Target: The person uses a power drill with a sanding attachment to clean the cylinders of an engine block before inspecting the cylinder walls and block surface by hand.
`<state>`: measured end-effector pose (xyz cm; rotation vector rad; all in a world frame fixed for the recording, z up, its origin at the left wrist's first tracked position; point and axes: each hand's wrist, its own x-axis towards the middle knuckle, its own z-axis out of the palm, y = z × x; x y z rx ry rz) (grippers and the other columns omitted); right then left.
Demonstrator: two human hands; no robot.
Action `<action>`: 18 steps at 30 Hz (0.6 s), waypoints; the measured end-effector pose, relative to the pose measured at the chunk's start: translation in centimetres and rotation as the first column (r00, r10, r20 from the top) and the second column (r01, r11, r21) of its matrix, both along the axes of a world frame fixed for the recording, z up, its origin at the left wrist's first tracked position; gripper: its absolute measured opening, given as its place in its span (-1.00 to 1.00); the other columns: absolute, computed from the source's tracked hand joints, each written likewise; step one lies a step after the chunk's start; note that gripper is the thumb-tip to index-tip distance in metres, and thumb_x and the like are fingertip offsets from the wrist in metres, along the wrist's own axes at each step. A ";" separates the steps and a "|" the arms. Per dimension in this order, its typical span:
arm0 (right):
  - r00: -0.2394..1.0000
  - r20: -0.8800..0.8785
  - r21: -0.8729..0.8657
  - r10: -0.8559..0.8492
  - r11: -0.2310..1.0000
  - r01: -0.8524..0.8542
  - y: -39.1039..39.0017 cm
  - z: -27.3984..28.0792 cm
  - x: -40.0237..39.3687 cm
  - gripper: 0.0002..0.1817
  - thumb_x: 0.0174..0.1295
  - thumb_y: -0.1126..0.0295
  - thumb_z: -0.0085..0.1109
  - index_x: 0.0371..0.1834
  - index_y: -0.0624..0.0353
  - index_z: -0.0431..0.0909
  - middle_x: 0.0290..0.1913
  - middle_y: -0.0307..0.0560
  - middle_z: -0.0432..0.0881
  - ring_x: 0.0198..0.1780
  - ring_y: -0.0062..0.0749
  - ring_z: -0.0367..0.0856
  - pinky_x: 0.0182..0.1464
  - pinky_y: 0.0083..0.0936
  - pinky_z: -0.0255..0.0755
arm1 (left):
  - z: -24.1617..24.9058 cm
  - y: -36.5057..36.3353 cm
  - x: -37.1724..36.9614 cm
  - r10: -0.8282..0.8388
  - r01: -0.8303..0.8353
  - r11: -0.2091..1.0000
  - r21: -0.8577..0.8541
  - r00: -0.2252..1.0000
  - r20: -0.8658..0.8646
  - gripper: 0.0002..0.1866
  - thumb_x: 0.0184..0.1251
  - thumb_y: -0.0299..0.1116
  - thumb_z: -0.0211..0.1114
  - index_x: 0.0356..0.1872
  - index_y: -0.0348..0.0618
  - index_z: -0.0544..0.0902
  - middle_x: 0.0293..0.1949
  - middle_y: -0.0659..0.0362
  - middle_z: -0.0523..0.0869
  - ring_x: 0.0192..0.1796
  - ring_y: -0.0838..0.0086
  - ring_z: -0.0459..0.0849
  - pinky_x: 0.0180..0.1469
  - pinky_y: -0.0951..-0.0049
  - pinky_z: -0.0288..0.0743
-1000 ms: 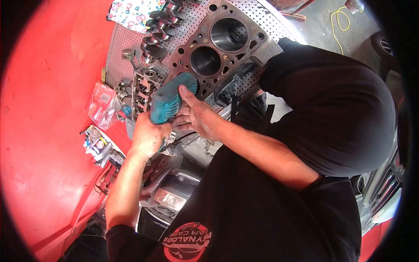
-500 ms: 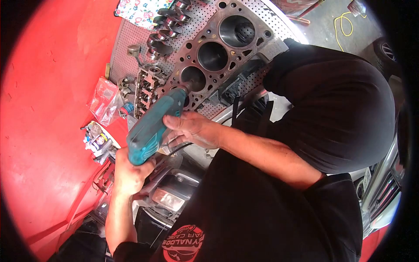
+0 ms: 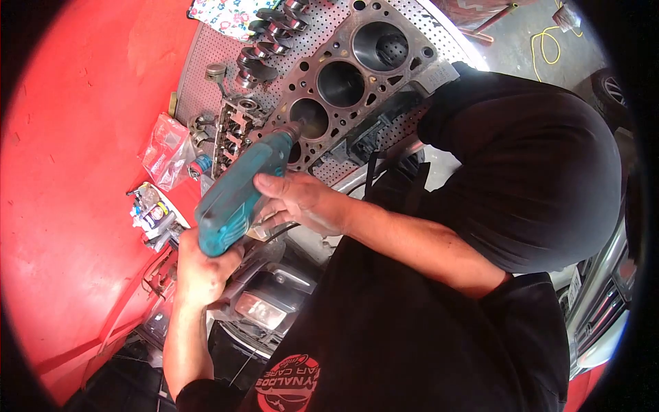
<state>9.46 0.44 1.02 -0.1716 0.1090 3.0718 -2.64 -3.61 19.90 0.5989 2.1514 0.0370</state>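
Note:
A teal and dark-grey power drill points up and to the right at the engine block. Its chuck end sits at the rim of a cylinder bore; whatever is fitted in the chuck is blurred inside the bore. My left hand wraps round the drill's rear grip. Alongside the drill body, my right hand supports it, thumb on the near side and fingers partly hidden underneath. A cylinder head lies left of the block.
A crankshaft, a piston and a floral cloth lie on the perforated tabletop. Plastic packaging lies by the red surface. A large rounded black cloth shape fills the right side. A car headlight shows below.
The view has shifted slightly, so the block appears a little farther right. The drill has moved slightly left relative to the bore, with both hands still holding it.

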 end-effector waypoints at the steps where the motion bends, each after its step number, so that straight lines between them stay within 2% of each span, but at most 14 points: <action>1: 1.000 0.011 -0.009 -0.003 1.000 0.003 0.0 -0.4 0.1 -0.23 0.35 -0.27 0.15 0.38 0.11 0.39 0.19 -0.09 0.59 0.14 -0.34 0.58 0.22 -0.28 0.45 | -0.8 -0.2 -0.1 -0.010 0.010 1.000 -0.005 1.000 0.002 -0.88 0.11 -0.59 0.25 -0.30 -0.31 0.65 -0.44 0.31 0.65 -0.37 0.65 0.53 -0.30 0.52 0.43; 5: 0.998 0.068 -0.025 -0.007 1.000 0.008 -0.2 -0.9 0.2 -0.19 0.31 -0.31 0.16 0.36 0.13 0.42 0.19 -0.06 0.59 0.18 -0.29 0.57 0.25 -0.26 0.43 | -1.9 -0.4 -1.0 0.021 -0.018 0.999 -0.049 0.997 0.074 -0.91 0.11 -0.59 0.26 -0.34 -0.31 0.64 -0.46 0.32 0.64 -0.37 0.66 0.52 -0.32 0.52 0.41; 8: 1.000 0.028 0.030 0.004 1.000 -0.005 0.3 0.1 0.3 -0.19 0.33 -0.30 0.14 0.37 0.16 0.41 0.18 -0.03 0.60 0.17 -0.27 0.60 0.24 -0.26 0.45 | -0.4 0.0 -0.1 0.059 -0.061 0.998 0.031 0.996 0.059 -0.91 0.10 -0.60 0.26 -0.34 -0.30 0.64 -0.46 0.34 0.63 -0.38 0.67 0.52 -0.32 0.54 0.41; 9: 1.000 0.007 0.057 0.012 0.998 -0.012 0.6 0.7 0.4 -0.19 0.34 -0.30 0.13 0.37 0.16 0.41 0.18 -0.02 0.60 0.16 -0.26 0.62 0.24 -0.26 0.46 | 0.6 0.0 -0.5 0.057 -0.057 0.998 -0.003 0.995 0.080 -0.81 0.07 -0.65 0.24 -0.25 -0.33 0.66 -0.41 0.31 0.66 -0.36 0.64 0.56 -0.28 0.55 0.46; 12: 1.000 -0.017 0.110 0.022 0.994 -0.020 0.7 2.2 0.4 -0.13 0.23 -0.39 0.20 0.40 0.02 0.38 0.23 -0.07 0.57 0.10 -0.28 0.65 0.17 -0.24 0.46 | 2.4 0.8 1.1 0.198 -0.201 0.975 0.099 0.979 0.042 -0.69 0.05 -0.69 0.20 -0.13 -0.36 0.65 -0.32 0.23 0.71 -0.33 0.59 0.62 -0.25 0.54 0.50; 13: 0.997 -0.066 0.113 0.026 0.993 -0.018 0.8 2.4 0.4 -0.14 0.25 -0.38 0.19 0.38 0.07 0.40 0.21 -0.08 0.58 0.11 -0.27 0.65 0.15 -0.24 0.47 | 2.9 0.5 1.0 0.188 -0.192 0.977 0.097 0.981 0.044 -0.64 0.05 -0.70 0.18 -0.06 -0.38 0.64 -0.26 0.18 0.73 -0.29 0.55 0.65 -0.24 0.52 0.52; 16: 0.998 -0.056 0.093 0.015 0.996 -0.010 0.8 2.9 0.4 -0.14 0.25 -0.37 0.19 0.36 0.10 0.42 0.19 -0.06 0.60 0.11 -0.26 0.65 0.15 -0.24 0.47 | 3.3 0.9 1.5 0.174 -0.176 0.979 0.103 0.984 0.029 -0.64 0.05 -0.70 0.18 -0.05 -0.38 0.64 -0.27 0.19 0.72 -0.28 0.55 0.65 -0.23 0.52 0.52; 18: 1.000 -0.019 0.055 0.002 0.998 -0.001 0.6 2.3 0.2 -0.14 0.24 -0.37 0.20 0.35 0.11 0.43 0.19 -0.04 0.60 0.12 -0.22 0.65 0.15 -0.22 0.48 | 2.4 1.2 1.4 0.135 -0.136 0.987 0.086 0.991 0.014 -0.68 0.06 -0.68 0.20 -0.10 -0.37 0.66 -0.31 0.21 0.72 -0.31 0.57 0.63 -0.25 0.52 0.50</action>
